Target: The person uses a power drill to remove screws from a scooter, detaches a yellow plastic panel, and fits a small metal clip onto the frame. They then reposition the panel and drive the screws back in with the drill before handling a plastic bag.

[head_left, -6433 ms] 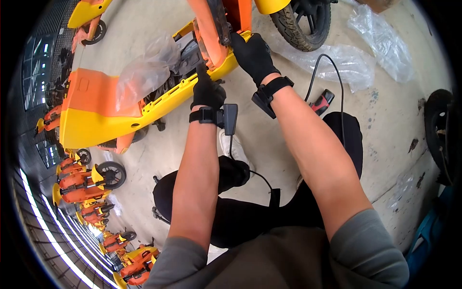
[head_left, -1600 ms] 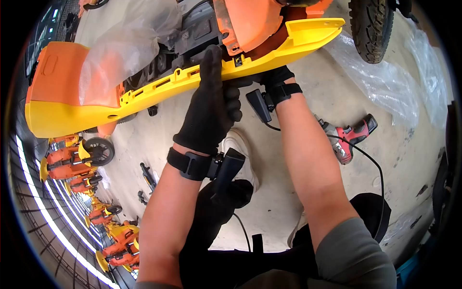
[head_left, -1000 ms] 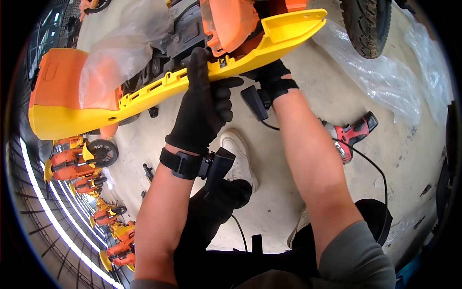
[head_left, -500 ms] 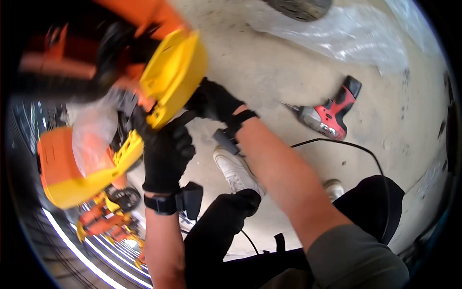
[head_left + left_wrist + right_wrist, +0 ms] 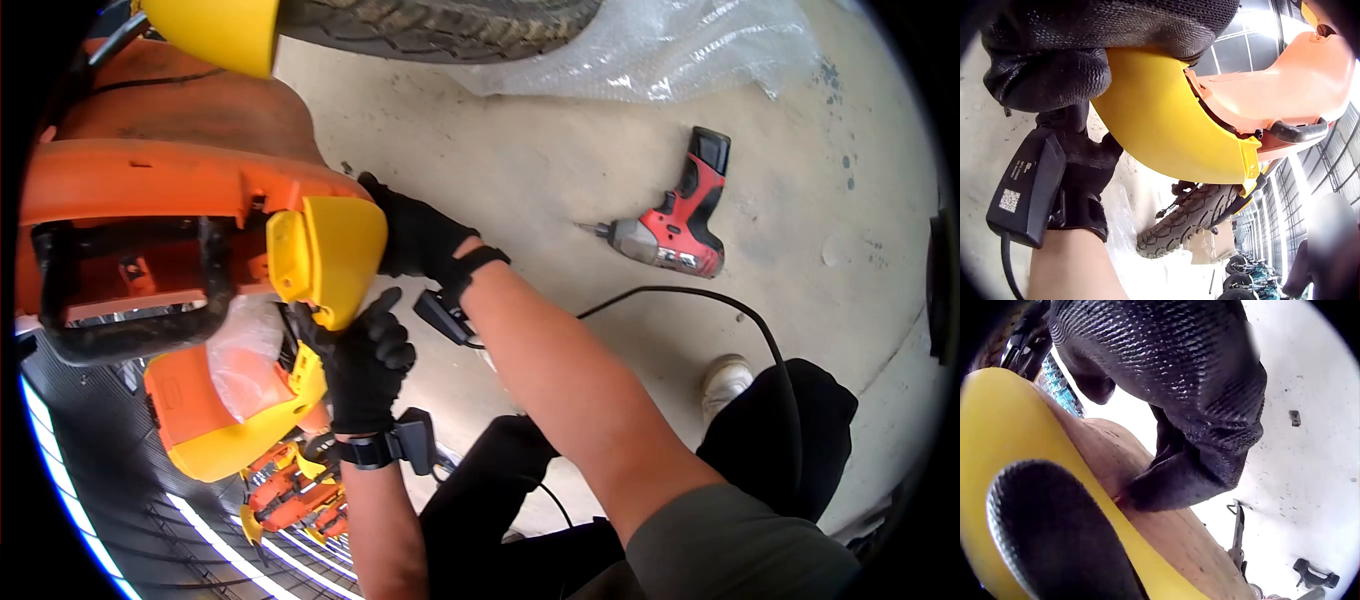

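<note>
A yellow side panel (image 5: 345,255) runs along the lower side of an orange scooter body (image 5: 180,180). At the panel's lower end my gloved left hand (image 5: 370,365) grips its edge; the left wrist view has the curled fingers (image 5: 1104,37) against the yellow surface. My gloved right hand (image 5: 425,232) is on the panel's outer side. In the right wrist view its thumb (image 5: 1054,531) lies on the yellow face, and its bent fingers (image 5: 1191,469) touch the brownish underside along the panel's edge.
A red and black cordless driver (image 5: 680,220) lies on the concrete floor to the right. Clear plastic wrap (image 5: 680,50) lies beyond it, near a tyre (image 5: 440,25). A black cable (image 5: 690,290) runs from my right wrist. More orange scooters (image 5: 290,490) stand at lower left.
The head view has swung right and toward the scooter's front. My left hand stays on the panel; my right hand has moved from below the panel to its outer side near the front.
</note>
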Demonstrator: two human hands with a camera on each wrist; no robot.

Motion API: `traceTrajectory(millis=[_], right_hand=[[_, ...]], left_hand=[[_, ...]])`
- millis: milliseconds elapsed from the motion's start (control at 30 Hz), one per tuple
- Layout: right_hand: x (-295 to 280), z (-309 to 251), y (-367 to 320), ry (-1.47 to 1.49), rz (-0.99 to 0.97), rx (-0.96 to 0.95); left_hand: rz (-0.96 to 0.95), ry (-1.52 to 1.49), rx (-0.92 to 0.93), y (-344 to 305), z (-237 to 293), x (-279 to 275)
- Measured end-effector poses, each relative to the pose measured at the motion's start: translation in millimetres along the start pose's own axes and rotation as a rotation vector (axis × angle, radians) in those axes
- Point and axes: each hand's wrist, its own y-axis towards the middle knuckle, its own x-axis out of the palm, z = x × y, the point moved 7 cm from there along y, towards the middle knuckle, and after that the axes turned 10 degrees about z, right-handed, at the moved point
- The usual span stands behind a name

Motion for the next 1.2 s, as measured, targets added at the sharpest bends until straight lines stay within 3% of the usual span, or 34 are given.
traceTrajectory(millis=[33,100,133,267,367,433,533,567,633,767,833,967,1033,1100,1133,1200], right_hand=[[9.0,-4.8,-9.8,-0.001,-0.022,-0.007],[32.7,-37.4,-54.0,-1.297,0.126,-0.763],[36.6,-36.3,-62.4,-1.329,0.152,-0.562],[42.7,-32.2,-62.1,-1.322,0.043,-0.598],[24.3,-35.3,-46.2,-1.344,0.136,-0.502],[-22.5,-54.1,-35.1,-0.721,0.393,-0.356],[-54.1,-74.7,-50.6,-0.984,0.572,-0.418],[-67.4,-81.4,-49.0,-1.304,0.664,-0.691],[-87.2,-73.1,-45.3,-1.831,0.742,-0.872],[-78.7,-50.6,-58.6,-1.795,0.733,-0.771],[-69.2,-47.5,-61.7,-1.876,0.785,-0.906],[-53.1,-29.3,-45.6,-2.173,0.691,-0.974],[-53.9,-18.4,-32.0,-2.26,0.633,-0.921],[-51.3,-6.2,-19.7,-2.343,0.596,-1.272],[-56.1,-1.5,-10.1,-2.344,0.583,-1.274],[-79.7,-13.5,-4.3,-1.721,0.684,-1.229]], left_hand=[[0.049,-0.022,0.001,1.1,-0.9,-2.6],[0.021,-0.004,-0.004,1.2,-0.3,-0.8],[0.025,-0.012,-0.013,0.9,-0.8,-1.5],[0.025,0.005,-0.003,1.1,-1.0,-5.4],[-0.039,0.004,-0.051,2.6,-1.9,-6.7],[0.023,0.056,-0.016,-2.6,-0.8,-1.9],[0.081,0.032,0.016,0.2,-0.5,-0.3],[0.091,0.084,0.032,-0.6,0.3,-1.4],[0.088,0.094,-0.001,-0.8,0.4,-2.9],[0.068,0.102,-0.01,-0.3,1.1,-7.3],[0.075,0.103,0.002,-0.9,1.2,-5.6],[0.075,0.078,0.02,3.4,1.2,-9.9],[0.033,0.087,0.021,5.5,0.5,-7.4],[0.068,0.09,0.052,5.9,0.1,-8.4],[0.069,0.111,0.057,6.7,0.4,-10.0],[0.089,0.16,0.081,4.1,0.8,-7.9]])
